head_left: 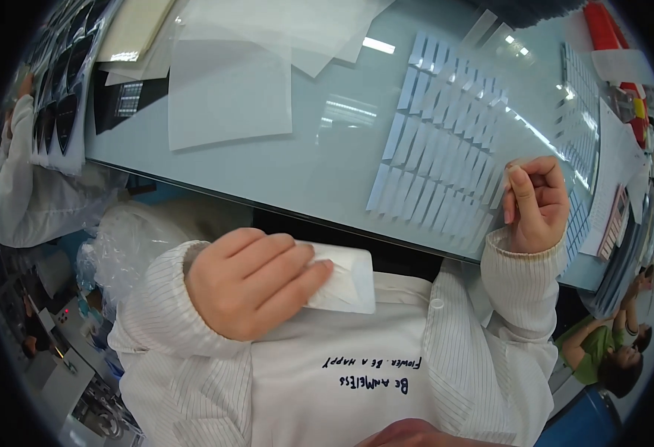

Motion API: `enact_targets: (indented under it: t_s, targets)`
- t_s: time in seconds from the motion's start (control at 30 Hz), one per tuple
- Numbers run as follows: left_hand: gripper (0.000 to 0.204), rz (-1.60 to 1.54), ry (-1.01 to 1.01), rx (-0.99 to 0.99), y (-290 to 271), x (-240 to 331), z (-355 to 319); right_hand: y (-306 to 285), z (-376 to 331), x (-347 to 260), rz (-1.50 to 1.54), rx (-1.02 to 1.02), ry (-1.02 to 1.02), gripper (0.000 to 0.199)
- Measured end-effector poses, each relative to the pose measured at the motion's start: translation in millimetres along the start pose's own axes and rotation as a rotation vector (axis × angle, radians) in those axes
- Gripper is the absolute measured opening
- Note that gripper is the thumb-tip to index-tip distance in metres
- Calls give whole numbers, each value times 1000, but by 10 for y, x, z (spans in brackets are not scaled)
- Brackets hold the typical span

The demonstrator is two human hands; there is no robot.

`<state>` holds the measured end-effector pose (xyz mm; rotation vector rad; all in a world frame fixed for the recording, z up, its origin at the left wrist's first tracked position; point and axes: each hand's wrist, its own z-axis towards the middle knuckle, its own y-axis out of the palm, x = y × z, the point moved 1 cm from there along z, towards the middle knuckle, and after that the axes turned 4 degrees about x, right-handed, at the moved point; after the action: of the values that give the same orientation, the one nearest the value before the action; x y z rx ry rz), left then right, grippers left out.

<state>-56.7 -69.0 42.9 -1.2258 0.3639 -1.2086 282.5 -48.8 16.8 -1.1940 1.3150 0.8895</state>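
Note:
My left hand is wrapped round a white, rounded-corner flat piece, like a folded pad or sheet, held in front of my chest off the table's edge. Whether it is paper or cloth I cannot tell. Thumb and forefinger of my right hand are pinched together over the glass-topped table, at the right side of several rows of narrow pale-blue translucent strips. Anything between those fingertips is too small to make out.
Large white translucent sheets lie at the far left of the table, beside dark film sheets. Gridded sheets, paper and red items are at the right. Other people sit on both sides, one in green.

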Motion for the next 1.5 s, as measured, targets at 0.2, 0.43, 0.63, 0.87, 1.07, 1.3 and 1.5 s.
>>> enact_targets:
  t_s: [0.2, 0.43, 0.63, 0.87, 1.07, 1.3, 1.5]
  targets:
    - [23, -25, 74, 87, 332, -31, 13, -4, -12, -35, -35, 9, 8, 8]
    - [13, 123, 97, 121, 433, -81, -14, 7, -26, -70, -43, 19, 12, 10]
    - [11, 84, 89, 159, 429, -97, 2, 9, -40, -57, -56, 6, -31, 6]
    - [15, 90, 54, 108, 402, -86, -6, 13, -47, -61, -62, 7, -33, 6]
    - [15, 102, 59, 120, 414, -98, -18, 18, -35, -85, -74, 7, -9, 10]
    - [15, 100, 72, 123, 410, -109, -8, 14, -38, -84, -73, 3, -6, 10]
    - [14, 107, 71, 127, 425, -109, -15, 9, -36, -80, -57, -1, -1, 9]
